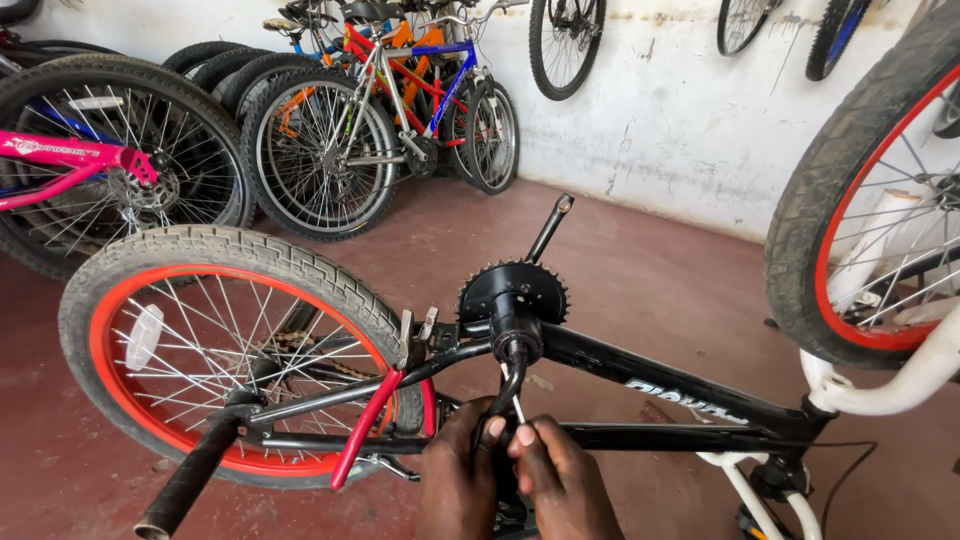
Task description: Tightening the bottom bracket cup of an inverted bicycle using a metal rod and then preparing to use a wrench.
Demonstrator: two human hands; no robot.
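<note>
Before you, the bike frame [660,375] was glossy black, its rear wheel rim [120,300] red under a grey knobbly tyre [230,248]. The fork [900,385] was white, the floor [620,260] dull maroon, and a far-left frame [60,160] pink.

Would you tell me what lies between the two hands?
In the head view, a thin pale rod lies pinched between the left hand and right hand.

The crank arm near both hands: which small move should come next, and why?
Probably steady the crank arm with the left hand while the right hand guides the thin pale rod toward the bottom bracket; its tip is pinched close beside the arm.
</note>
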